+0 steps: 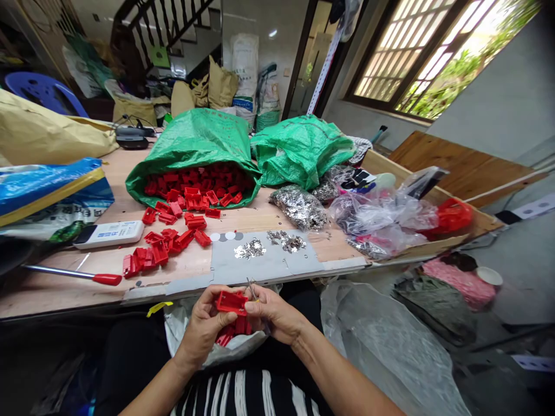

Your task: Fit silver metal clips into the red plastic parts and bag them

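My left hand (207, 323) is closed around a small red plastic part (231, 301), held over my lap just below the table edge. My right hand (275, 315) pinches thin metal tweezers (251, 287) whose tips touch the top of that part. Under both hands a white bag (225, 346) holds more red parts. On the table ahead lie loose red plastic parts (167, 240), two small heaps of tiny silver metal pieces (250, 249) on a grey sheet (260, 260), and a green sack (195, 150) spilling many red parts.
A white remote (110, 234) and a red-handled screwdriver (78, 274) lie at the left. A second green sack (299, 147), clear bags of silver pieces (299, 208) and plastic bags (381, 219) crowd the right. A large clear bag (390, 341) stands beside my right leg.
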`<action>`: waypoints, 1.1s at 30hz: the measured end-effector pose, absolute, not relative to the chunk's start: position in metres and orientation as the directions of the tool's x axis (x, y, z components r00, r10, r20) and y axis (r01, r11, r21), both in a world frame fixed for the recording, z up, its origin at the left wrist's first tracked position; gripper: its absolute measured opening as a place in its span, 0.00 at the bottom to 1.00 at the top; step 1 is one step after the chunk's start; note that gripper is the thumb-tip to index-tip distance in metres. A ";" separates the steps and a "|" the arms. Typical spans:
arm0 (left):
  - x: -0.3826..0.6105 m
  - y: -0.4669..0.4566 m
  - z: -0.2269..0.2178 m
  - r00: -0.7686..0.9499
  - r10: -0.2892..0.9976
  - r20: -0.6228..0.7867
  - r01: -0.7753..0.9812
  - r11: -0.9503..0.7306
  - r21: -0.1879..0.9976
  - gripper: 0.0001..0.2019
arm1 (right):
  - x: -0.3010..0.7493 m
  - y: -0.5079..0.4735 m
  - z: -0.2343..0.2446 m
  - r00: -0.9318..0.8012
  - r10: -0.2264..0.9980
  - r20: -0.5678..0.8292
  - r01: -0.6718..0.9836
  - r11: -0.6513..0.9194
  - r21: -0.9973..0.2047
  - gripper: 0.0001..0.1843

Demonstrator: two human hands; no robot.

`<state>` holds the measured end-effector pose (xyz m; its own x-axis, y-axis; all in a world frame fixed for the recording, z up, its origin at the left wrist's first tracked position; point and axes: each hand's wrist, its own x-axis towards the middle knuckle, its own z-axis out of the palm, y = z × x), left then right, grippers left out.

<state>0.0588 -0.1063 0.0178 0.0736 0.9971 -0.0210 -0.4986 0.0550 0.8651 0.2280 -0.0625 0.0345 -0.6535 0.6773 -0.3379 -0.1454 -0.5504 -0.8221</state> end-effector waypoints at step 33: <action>0.044 -0.084 0.031 -0.145 0.953 -0.266 -0.636 0.116 0.763 0.17 | 0.224 0.042 0.045 -0.386 0.917 0.096 0.659 0.347 -0.667 0.04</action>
